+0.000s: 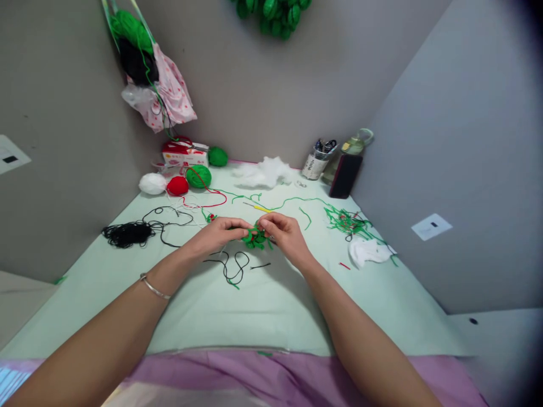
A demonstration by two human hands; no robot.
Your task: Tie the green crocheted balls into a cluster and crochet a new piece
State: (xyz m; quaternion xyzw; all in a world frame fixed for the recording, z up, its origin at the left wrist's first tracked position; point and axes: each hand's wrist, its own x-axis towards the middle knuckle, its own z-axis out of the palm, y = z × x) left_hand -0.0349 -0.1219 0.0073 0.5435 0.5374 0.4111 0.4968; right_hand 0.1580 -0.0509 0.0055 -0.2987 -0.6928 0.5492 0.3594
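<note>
We held both hands together, left hand point(223, 233) and right hand point(285, 234) pinching the green piece point(257, 239), its length running left-right, just nearer than the hook point(261, 208).

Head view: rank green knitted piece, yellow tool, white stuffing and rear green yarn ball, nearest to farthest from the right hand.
1. green knitted piece: pinched in the fingers of the right hand, with the left hand on it too.
2. yellow tool: on the table just beyond the hands.
3. white stuffing: back centre, near the wall.
4. rear green yarn ball: back left, beside the box.
</note>
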